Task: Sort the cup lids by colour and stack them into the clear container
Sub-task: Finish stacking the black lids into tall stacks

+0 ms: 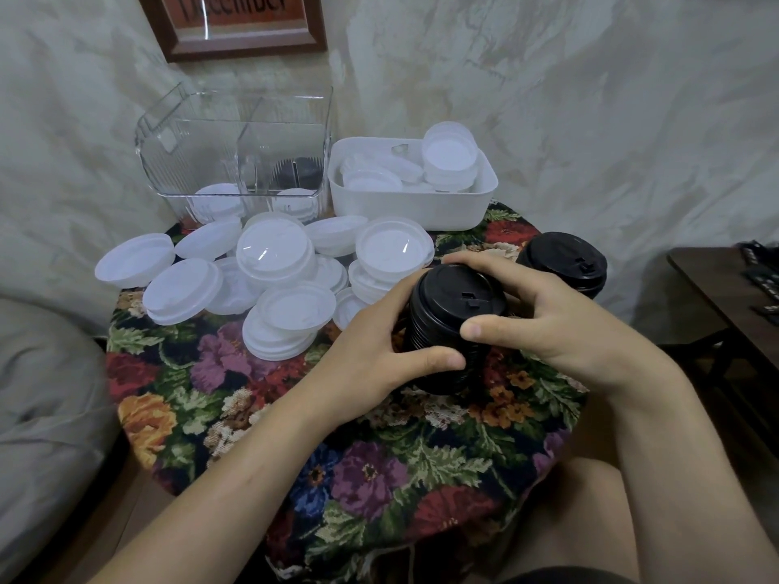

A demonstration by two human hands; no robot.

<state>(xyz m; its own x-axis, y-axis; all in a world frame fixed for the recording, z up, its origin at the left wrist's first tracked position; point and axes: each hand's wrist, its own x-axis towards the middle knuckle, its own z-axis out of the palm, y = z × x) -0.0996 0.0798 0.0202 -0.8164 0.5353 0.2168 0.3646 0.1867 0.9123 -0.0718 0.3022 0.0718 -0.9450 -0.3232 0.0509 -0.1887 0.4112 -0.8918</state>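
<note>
I find the open top of the clear ribbed plastic container (168, 174) free. Loose white plastic cup lids (274, 267) crowd the floral tablecloth (295, 415) just before it — the white rectangular plastic bin (413, 204) flanks its right wall. A tall stack of black plastic lids (455, 326) and a shorter black stack (560, 263) block the right; the cloth nearer me lies bare.

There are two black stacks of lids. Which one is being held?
The nearer black stack, gripped by the left hand and right hand. The other black stack stands farther back, behind the right hand.
</note>
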